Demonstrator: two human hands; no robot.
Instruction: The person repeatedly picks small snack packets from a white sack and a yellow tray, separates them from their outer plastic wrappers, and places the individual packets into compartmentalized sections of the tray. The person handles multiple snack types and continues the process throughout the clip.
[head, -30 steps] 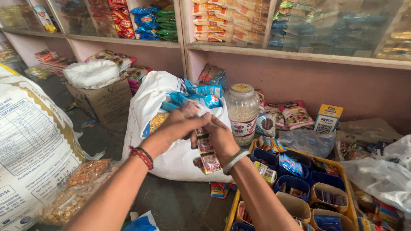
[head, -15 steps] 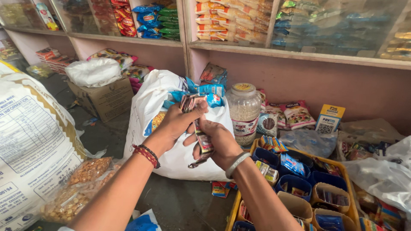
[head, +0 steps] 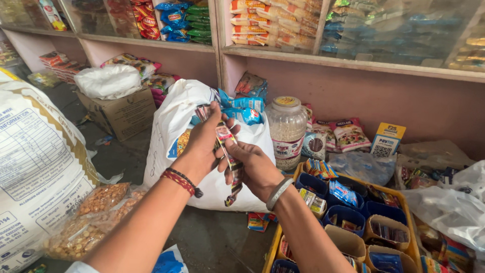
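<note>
Both hands are mid-sort on a strip of small sachets (head: 228, 151) over the white sack (head: 174, 126), left hand (head: 202, 144) pinched shut up top, right hand (head: 252, 167) closed lower down, so I'd guess careful separating comes next.

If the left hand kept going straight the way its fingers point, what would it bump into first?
Probably the blue snack packets sticking out of the open white sack. The left hand, holding a strip of small sachets, points up and forward toward them, though depth is hard to judge.
</note>
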